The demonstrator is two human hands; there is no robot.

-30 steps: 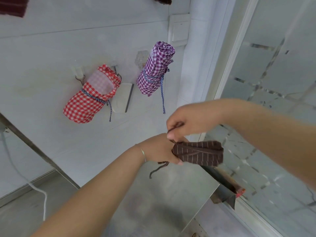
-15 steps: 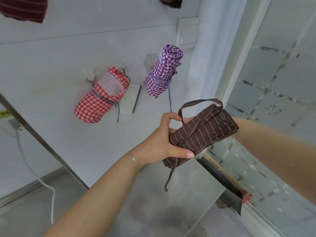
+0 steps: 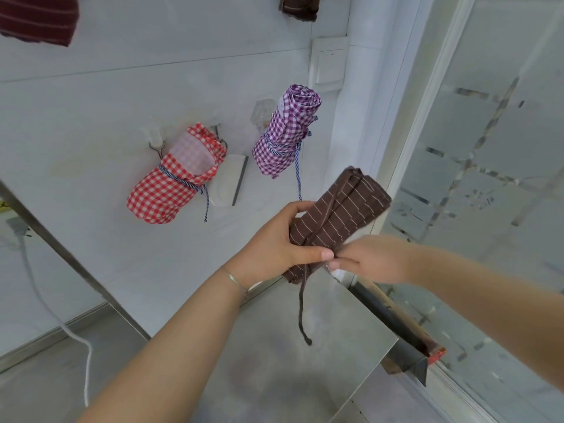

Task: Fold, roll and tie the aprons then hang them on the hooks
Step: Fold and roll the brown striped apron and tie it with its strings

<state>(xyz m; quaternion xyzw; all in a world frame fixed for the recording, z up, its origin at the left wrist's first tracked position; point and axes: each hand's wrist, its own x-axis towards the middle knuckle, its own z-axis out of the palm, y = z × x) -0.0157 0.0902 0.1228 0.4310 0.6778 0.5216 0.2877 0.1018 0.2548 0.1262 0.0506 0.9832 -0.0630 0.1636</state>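
Note:
My left hand (image 3: 274,242) grips a rolled brown apron with thin pale stripes (image 3: 338,215), thumb across the lower part of the roll. My right hand (image 3: 366,261) meets it at the roll's lower end and pinches the brown tie strap there; the strap's loose end (image 3: 302,315) dangles down. On the white wall hang a rolled red checked apron (image 3: 174,184) and a rolled purple checked apron (image 3: 287,132), each tied with a blue striped string. A bare clear hook (image 3: 262,112) sits just left of the purple roll.
A steel table top (image 3: 320,361) lies under my hands, its right edge beside a frosted glass door (image 3: 488,178). Dark striped cloths hang at the top left (image 3: 36,19) and top centre (image 3: 300,6). A white wall switch (image 3: 329,65) and a white cable (image 3: 52,306) are nearby.
The brown roll has risen and tilted up toward the wall. My right hand came from behind the roll to its lower end and took the strap; its loop over the top now lies flat.

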